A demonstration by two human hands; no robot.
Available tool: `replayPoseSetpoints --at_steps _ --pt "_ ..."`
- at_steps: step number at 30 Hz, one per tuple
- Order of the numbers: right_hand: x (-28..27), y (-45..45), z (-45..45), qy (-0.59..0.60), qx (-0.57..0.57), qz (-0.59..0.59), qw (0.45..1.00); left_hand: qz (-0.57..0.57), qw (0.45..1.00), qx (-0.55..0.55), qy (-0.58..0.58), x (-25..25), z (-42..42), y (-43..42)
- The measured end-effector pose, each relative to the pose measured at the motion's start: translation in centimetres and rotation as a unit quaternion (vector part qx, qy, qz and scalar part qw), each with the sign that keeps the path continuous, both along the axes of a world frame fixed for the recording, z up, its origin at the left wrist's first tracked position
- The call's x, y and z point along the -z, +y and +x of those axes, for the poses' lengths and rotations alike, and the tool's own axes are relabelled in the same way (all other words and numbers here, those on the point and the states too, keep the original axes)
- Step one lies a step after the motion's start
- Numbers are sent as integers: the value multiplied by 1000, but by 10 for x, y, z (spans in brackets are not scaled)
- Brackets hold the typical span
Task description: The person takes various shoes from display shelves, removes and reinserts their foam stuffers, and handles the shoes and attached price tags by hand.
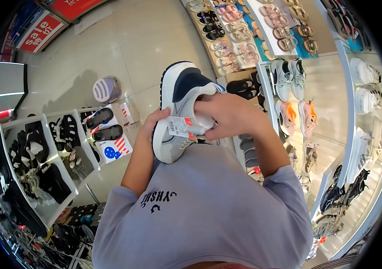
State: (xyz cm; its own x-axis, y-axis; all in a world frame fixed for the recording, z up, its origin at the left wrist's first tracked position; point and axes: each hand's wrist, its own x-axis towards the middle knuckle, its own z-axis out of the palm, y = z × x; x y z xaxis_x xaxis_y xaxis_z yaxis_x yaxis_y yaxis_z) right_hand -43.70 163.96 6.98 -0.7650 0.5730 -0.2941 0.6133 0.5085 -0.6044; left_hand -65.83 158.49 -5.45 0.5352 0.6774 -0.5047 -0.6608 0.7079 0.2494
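Currently, a grey-and-white shoe point(185, 89) with a navy part is held up just beyond the chest of the pale shirt point(209, 197). Left hand point(156, 122) clamped on its sole side. Right hand point(229, 114) at its opening, fingers partly inside; whether they pinch anything, cannot tell. White-and-red tag point(179, 127) lies against the shoe, between the hands. Left of the shoe: striped stool point(106, 90) on the tiled floor point(141, 54), dark sandals point(108, 132) nearer the shirt. Right of the shoe: pale sneakers point(283, 80) on a lit shelf.
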Motion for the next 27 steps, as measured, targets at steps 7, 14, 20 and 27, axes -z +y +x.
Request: replayPoseSetpoints --at_steps 7,14,20,27 --pt "-24 67 12 124 93 128 980 -8 994 -70 -81 58 -60 54" --pt "-34 178 30 208 191 217 934 182 936 -273 -125 74 -93 132" --pt "6 294 41 219 284 95 929 351 901 -239 -89 14 -116 237" --pt "3 362 39 245 271 158 917 381 766 -223 468 -71 -113 328"
